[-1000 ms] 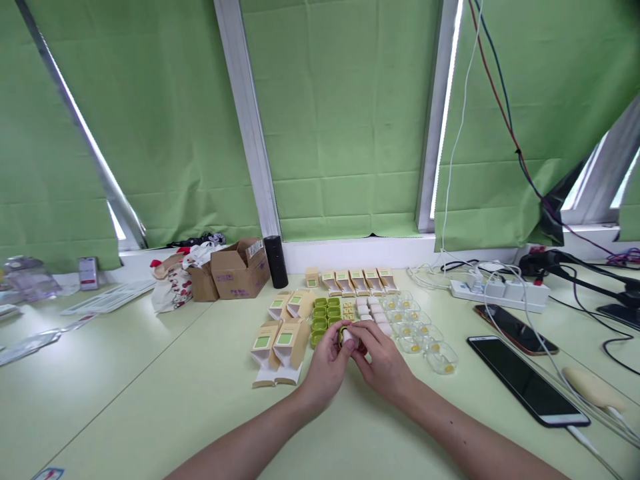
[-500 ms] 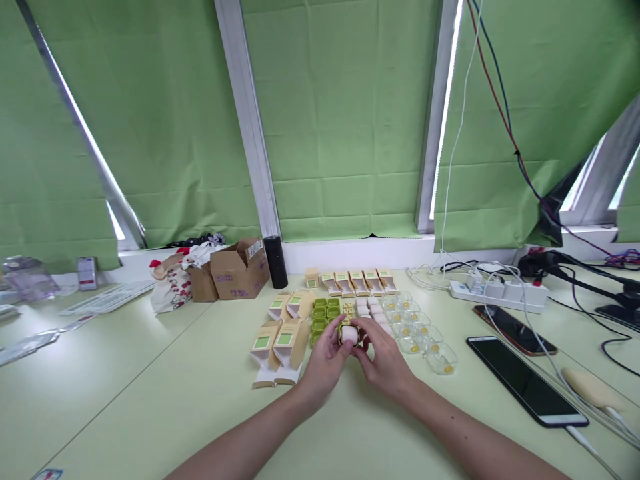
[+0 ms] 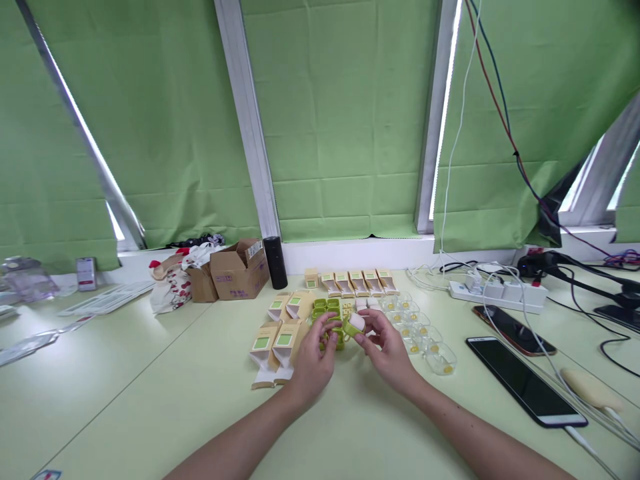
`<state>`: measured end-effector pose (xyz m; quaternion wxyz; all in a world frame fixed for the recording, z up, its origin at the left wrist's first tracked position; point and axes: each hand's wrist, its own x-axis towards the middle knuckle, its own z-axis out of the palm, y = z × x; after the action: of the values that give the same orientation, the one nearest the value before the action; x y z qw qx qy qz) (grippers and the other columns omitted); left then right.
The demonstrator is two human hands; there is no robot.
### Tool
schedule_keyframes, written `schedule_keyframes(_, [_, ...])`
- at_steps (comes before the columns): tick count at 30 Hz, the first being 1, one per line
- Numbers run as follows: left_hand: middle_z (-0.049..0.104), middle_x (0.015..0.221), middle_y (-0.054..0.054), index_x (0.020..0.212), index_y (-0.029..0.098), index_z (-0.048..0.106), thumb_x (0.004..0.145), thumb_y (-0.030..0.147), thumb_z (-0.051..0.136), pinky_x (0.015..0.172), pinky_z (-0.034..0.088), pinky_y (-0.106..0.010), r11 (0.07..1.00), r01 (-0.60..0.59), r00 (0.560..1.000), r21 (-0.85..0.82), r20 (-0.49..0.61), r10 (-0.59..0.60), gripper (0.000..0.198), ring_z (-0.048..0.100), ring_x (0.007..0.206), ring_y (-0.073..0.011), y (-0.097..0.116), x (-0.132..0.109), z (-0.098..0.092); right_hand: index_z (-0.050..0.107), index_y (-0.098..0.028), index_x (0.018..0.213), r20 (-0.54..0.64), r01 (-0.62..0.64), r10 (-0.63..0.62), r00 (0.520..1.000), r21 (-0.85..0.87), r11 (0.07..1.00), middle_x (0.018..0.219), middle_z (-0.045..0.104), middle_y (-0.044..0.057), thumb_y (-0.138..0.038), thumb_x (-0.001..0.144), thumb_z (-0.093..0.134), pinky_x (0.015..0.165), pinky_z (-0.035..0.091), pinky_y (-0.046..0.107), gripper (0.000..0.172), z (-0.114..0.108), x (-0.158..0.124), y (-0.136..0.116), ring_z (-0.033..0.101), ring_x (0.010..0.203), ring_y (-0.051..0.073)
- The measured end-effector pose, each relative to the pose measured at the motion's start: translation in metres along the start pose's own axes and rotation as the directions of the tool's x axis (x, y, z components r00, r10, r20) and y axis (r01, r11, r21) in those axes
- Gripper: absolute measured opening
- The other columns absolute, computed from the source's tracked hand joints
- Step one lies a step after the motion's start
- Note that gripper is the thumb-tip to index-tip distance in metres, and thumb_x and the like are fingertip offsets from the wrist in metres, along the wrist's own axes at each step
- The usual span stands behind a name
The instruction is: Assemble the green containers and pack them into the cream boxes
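Observation:
In the head view my right hand grips a small green square cup with a white block seated in it, tilted to one side. My left hand is just left of it, fingers and thumb apart, with nothing visible between them. Behind my left fingers stand several green cups in rows, partly hidden. Small yellow pieces lie beside them. More white blocks are partly covered by my right hand. Clear plastic covers with yellow spots sit to the right.
Open cardboard boxes with green windows stand left of my left hand, and a row of similar boxes is at the back. Phones, cables and a white power strip occupy the right. A brown carton and black cylinder stand back left.
My left hand has let go of the cup and drawn slightly left, its fingers parting. The cup, now in my right hand alone, has tilted so its green side shows.

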<state>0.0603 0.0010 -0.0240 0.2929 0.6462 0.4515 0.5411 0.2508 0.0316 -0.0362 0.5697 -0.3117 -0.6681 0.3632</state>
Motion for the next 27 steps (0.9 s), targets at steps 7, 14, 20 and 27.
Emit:
schedule_keyframes(7, [0.068,0.132,-0.011,0.139,0.029,0.064,0.102,0.026,0.058,0.105,0.053,-0.048,0.909,-0.301,0.952,0.288,0.031,0.306,0.038,0.059,0.125,-0.0304,0.004,0.0014,-0.0041,0.061,-0.023,0.116,0.013,-0.167,0.172,0.985,0.319,0.933,0.077,0.063,-0.002,-0.063,0.086,0.078,0.052,0.05,0.026,0.054,0.0046,0.0034,-0.0031,0.06,0.063,0.015])
schedule_keyframes(14, [0.06,0.151,-0.01,0.143,0.033,0.065,0.102,0.015,0.053,0.115,0.044,-0.057,0.81,-0.431,0.9,0.397,0.131,0.415,0.046,0.047,0.137,-0.0328,-0.0001,0.0025,-0.0048,0.064,-0.02,0.107,0.046,-0.263,0.267,0.962,0.394,0.881,0.064,0.065,-0.002,-0.069,0.077,0.084,0.049,0.048,0.027,0.061,0.008,0.0058,-0.006,0.058,0.055,0.015])
schedule_keyframes(20, [0.061,0.15,-0.01,0.143,0.033,0.066,0.101,0.016,0.056,0.114,0.044,-0.057,0.802,-0.439,0.896,0.405,0.134,0.423,0.047,0.047,0.135,-0.033,0.0005,0.004,-0.0042,0.066,-0.019,0.101,0.09,-0.326,0.321,0.943,0.442,0.836,0.064,0.064,-0.002,-0.071,0.075,0.084,0.048,0.047,0.026,0.062,0.0088,0.0065,-0.0058,0.061,0.055,0.016])
schedule_keyframes(27, [0.067,0.142,-0.009,0.142,0.032,0.066,0.097,0.02,0.065,0.114,0.045,-0.053,0.881,-0.34,0.939,0.33,0.077,0.334,0.047,0.05,0.134,-0.0326,0.0005,0.0054,-0.003,0.067,-0.018,0.095,0.178,-0.356,0.309,0.934,0.519,0.777,0.073,0.066,0.001,-0.069,0.078,0.083,0.05,0.046,0.026,0.057,0.006,0.0038,-0.0048,0.061,0.058,0.014])
